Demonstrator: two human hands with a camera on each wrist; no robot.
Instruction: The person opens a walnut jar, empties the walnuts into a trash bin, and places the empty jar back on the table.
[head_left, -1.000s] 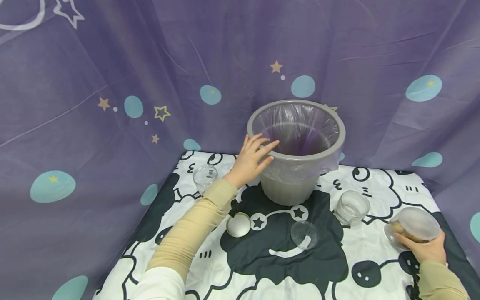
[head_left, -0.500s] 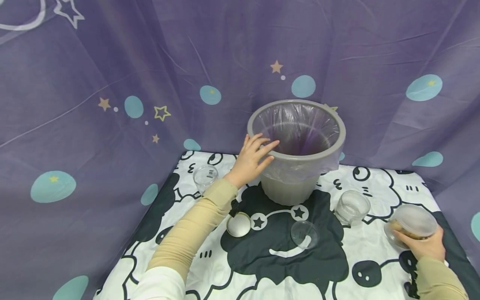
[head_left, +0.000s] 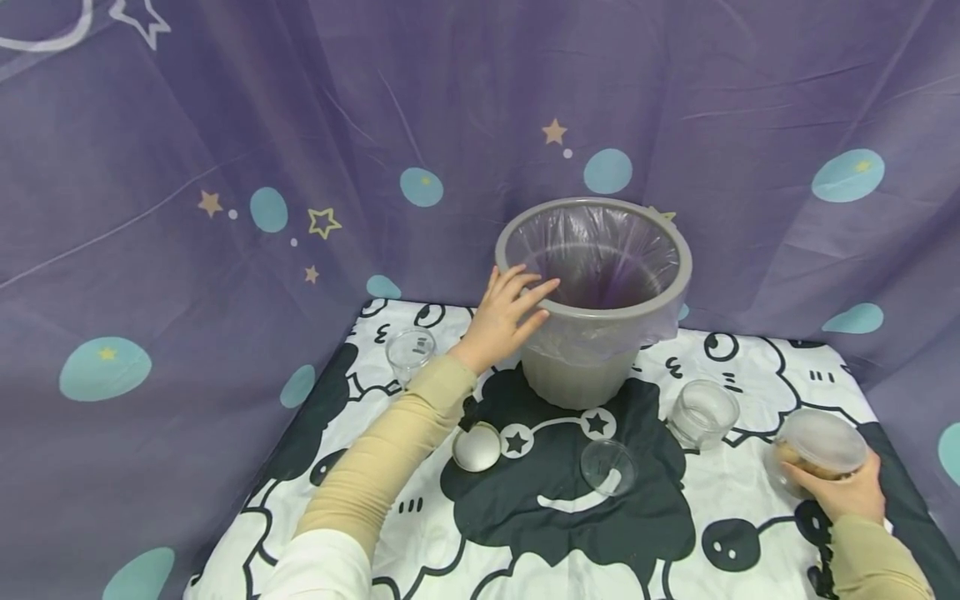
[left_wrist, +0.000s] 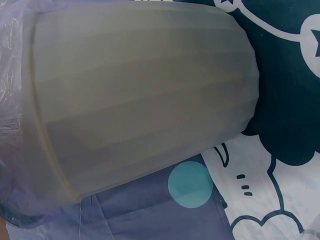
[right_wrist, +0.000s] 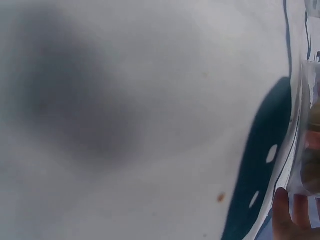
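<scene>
My left hand (head_left: 502, 317) rests on the near-left rim of a grey trash bin (head_left: 577, 379), its fingers spread and fairly straight over the edge. The bin is lined with a thin translucent bag (head_left: 592, 233). In the left wrist view the ribbed bin wall (left_wrist: 145, 100) fills most of the picture. At the right side of the table, my right hand (head_left: 851, 487) grips a clear plastic container (head_left: 817, 446) with a pale translucent lid and brownish contents. In the right wrist view, the container (right_wrist: 310, 165) shows at the right edge, with fingertips (right_wrist: 281, 210) beneath it.
An uncapped glass jar (head_left: 703, 414) stands right of the bin. Left of it is a clear cup (head_left: 410, 352). A round metal lid (head_left: 477, 447) and a clear disc (head_left: 607, 468) lie in front, on the patterned cloth (head_left: 570, 533). A purple curtain (head_left: 225, 333) hangs behind.
My right hand and the container have shifted slightly left, and the container's lid sits at a changed tilt. The left hand stays on the bin rim.
</scene>
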